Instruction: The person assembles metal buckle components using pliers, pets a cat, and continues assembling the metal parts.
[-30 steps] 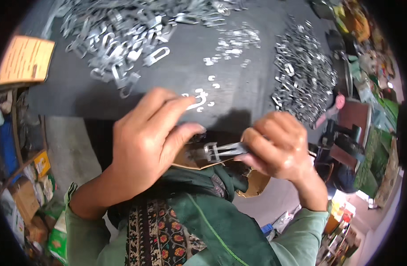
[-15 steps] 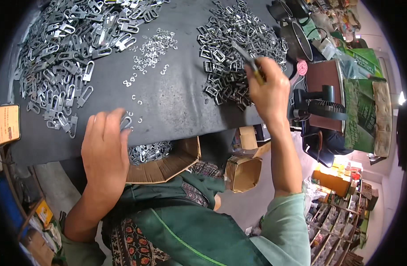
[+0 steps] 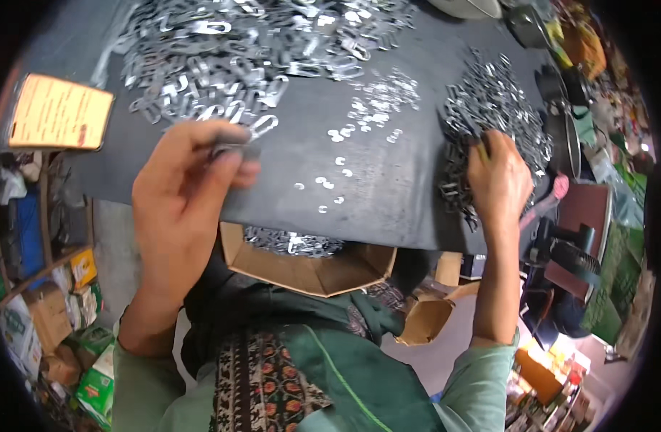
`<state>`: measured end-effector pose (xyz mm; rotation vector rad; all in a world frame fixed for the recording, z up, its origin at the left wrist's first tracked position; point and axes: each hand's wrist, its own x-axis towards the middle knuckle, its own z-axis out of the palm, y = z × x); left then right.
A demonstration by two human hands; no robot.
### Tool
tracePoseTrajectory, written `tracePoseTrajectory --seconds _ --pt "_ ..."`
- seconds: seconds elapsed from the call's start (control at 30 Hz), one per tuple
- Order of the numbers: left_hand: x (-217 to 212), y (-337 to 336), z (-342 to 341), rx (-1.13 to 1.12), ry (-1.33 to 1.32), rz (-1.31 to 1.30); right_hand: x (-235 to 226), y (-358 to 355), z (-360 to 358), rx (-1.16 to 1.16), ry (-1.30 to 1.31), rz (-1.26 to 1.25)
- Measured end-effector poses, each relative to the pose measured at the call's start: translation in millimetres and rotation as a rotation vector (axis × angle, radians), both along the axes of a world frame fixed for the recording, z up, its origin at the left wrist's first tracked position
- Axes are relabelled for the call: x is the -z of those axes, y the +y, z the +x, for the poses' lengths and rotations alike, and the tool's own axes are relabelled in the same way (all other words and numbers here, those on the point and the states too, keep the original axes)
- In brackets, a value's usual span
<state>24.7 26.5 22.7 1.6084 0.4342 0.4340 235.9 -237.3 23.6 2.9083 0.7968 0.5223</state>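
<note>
My left hand is closed in a pinch above the table's left part, with a small grey metal piece between thumb and fingers; blur hides its exact shape. Beyond it spreads a large heap of long looped metal clips. My right hand is wrapped round a slim tool with a yellow-and-black handle, over the near side of a pile of small dark rectangular metal frames. The tool's tip cannot be told apart from the pile. Tiny open C-shaped rings lie between the heaps, several strewn nearer me.
Below the table's front edge, a cardboard box at my lap holds many metal pieces. An orange-yellow card lies at the left edge. A small black fan and metal pans stand on the right.
My view has swung, so the table's things sit further right. My left hand has risen from the table edge with the metal piece. My right hand has brought the tool down toward the near pile.
</note>
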Motion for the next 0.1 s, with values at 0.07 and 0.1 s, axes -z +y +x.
tracePoseTrajectory --seconds 0.07,0.1 --pt "12 16 3 -0.027 -0.028 0.018 0 8 -2 0.019 0.037 -0.045" --pt "21 19 8 -0.023 -0.071 0.019 2 10 -2 0.016 0.044 -0.084"
